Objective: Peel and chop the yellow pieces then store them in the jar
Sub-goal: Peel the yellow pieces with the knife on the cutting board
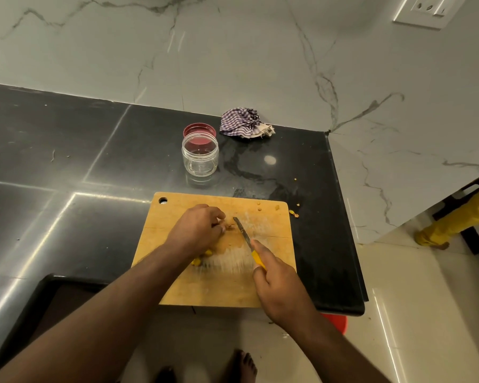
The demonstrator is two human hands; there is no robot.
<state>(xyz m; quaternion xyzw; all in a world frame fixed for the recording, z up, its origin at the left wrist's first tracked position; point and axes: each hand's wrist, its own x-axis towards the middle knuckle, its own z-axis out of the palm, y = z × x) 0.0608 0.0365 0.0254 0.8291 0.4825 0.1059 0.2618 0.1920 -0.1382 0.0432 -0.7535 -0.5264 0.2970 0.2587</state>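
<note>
Head view: work is centred on the board, which lies at the near edge of the counter, toward its right end. Left hand rests on the board's middle, fingers curled down and pinching a small brownish-yellow piece against the wood. Right hand grips the yellow handle of the knife, fingers wrapped, forefinger laid along the top; the blade runs up and left, its tip just beside the pinched piece. More yellow pieces lie under the left wrist, near the board's left side; whether they are peeled I cannot tell. Small bits sit at the board's far right corner, and a few scraps lie on the counter just off that corner. Jar stands upright on the counter beyond the board's far edge, open, nothing yellow visible in it. Its red lid lies just behind it. A checked cloth is bunched at the counter's far edge, against the wall. Judgement: the task is in its cutting or peeling stage, partway through; only a little is chopped. Left to do: finish the remaining pieces, gather them, fill the jar, and probably close the lid.
</note>
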